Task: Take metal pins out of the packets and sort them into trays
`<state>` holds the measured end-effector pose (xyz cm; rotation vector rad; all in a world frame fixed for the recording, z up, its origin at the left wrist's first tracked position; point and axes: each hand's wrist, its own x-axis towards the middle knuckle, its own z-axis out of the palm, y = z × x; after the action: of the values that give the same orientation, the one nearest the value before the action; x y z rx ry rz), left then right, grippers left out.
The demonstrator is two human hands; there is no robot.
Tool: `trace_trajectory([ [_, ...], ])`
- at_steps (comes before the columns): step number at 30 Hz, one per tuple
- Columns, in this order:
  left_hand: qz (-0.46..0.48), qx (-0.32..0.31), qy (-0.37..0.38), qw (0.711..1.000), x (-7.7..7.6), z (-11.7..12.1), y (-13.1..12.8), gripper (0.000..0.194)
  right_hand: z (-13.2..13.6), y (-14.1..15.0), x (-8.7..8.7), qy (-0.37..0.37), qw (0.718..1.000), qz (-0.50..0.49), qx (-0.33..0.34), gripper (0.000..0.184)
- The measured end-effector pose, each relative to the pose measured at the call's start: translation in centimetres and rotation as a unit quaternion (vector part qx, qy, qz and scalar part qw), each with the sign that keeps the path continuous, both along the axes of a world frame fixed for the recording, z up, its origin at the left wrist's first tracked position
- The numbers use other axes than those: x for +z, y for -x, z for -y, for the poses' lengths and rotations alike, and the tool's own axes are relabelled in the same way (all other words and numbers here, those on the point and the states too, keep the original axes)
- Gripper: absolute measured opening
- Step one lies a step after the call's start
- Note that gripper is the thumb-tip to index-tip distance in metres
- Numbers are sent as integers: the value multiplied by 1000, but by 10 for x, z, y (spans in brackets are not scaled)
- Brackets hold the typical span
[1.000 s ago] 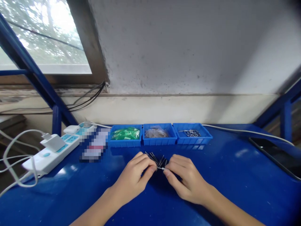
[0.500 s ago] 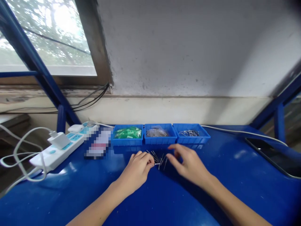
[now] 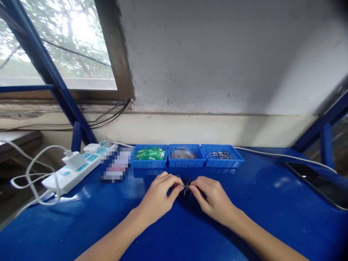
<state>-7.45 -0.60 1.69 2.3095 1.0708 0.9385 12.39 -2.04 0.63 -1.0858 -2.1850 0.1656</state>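
Observation:
My left hand (image 3: 160, 195) and my right hand (image 3: 210, 197) rest on the blue table (image 3: 272, 217), fingertips pinched toward each other over a small pile of thin metal pins (image 3: 186, 184). Both hands pinch one small pin between them. Behind the hands stand three blue trays in a row: one with green pieces (image 3: 149, 156), one with clear pieces (image 3: 185, 156), one with metal pins (image 3: 221, 156).
A white power strip (image 3: 78, 168) with a charger and white cables lies at the left. A blurred card (image 3: 115, 167) lies beside it. A dark phone (image 3: 318, 178) and a white cable (image 3: 285, 156) lie at the right. A wall and a window stand behind.
My right hand, which had opened and reached toward the pile half a second ago, has come back and pinched the pin against my left hand's fingertips. The view has shifted slightly.

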Motion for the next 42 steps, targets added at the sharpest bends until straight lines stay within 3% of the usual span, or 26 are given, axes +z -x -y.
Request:
trace_trajectory([
  [5, 4, 21, -3, 1000, 0, -1, 3, 22, 2, 1, -1, -24, 999, -24, 12, 21],
  [10, 10, -16, -5, 1000, -3, 0, 4, 28, 1, 4, -6, -64, 997, -16, 33, 9],
  [14, -14, -4, 14, 1000, -4, 1, 3, 23, -6, -8, 5, -109, 994, -4, 6, 12],
  [16, -49, 31, 14, 998, -7, -4, 5, 20, -16, -26, 14, -153, 986, -13, -63, 15],
  [18, -111, 56, -9, 992, -12, -11, 9, 21, -29, -49, 20, -192, 960, -22, -202, 18],
  [20, -175, 63, -30, 982, -16, -20, 15, 21, -41, -73, 21, -139, 931, 7, -338, 30],
  [23, -210, 64, -20, 975, -19, -29, 23, 14, -50, -93, 13, -13, 915, 53, -400, 57],
  [26, -211, 55, 0, 976, -16, -30, 25, 8, -45, -82, 6, 24, 939, 34, -342, 57],
  [30, -156, 28, 22, 987, -12, -24, 17, 8, -25, -35, 2, 25, 987, 11, -158, 46],
  [34, -64, -18, 30, 997, -10, -15, 5, 9, -8, 1, -3, -2, 998, 61, 5, 21],
  [36, -39, -34, 34, 998, -9, -11, 2, 10, -5, 7, -7, -13, 997, 64, 33, 11],
  [42, -23, -38, 44, 998, -6, -9, 2, 13, -7, 3, -12, -29, 999, 37, 23, 8],
])
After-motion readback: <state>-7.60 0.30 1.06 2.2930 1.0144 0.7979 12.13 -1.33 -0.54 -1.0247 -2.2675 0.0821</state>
